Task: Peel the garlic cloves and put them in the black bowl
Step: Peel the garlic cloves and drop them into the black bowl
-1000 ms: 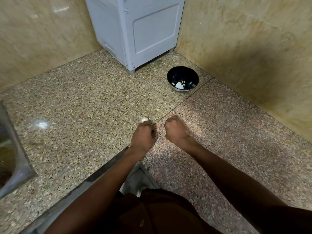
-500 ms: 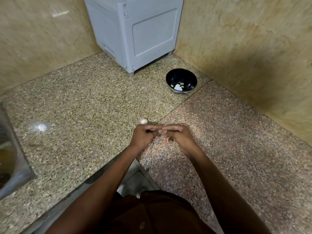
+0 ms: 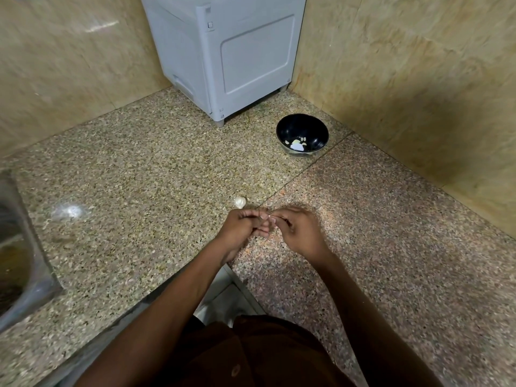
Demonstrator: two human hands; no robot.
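Observation:
My left hand (image 3: 242,229) and my right hand (image 3: 297,231) meet fingertip to fingertip just above the granite counter (image 3: 139,191). Together they pinch a small garlic clove (image 3: 269,217), which the fingers mostly hide. A white garlic piece (image 3: 240,201) lies on the counter just beyond my left hand. The black bowl (image 3: 302,134) stands farther back to the right, near the wall corner. Several pale peeled cloves (image 3: 298,144) lie in its bottom.
A grey-white appliance (image 3: 226,51) stands in the back corner, left of the bowl. Beige marble walls close the counter at the back and right. A steel sink (image 3: 16,247) sits at the far left. The counter's front edge runs under my forearms.
My hands, clenched and apart a second ago, have come together at the fingertips around the clove. The view has shifted slightly. The bowl and the loose garlic piece have not moved.

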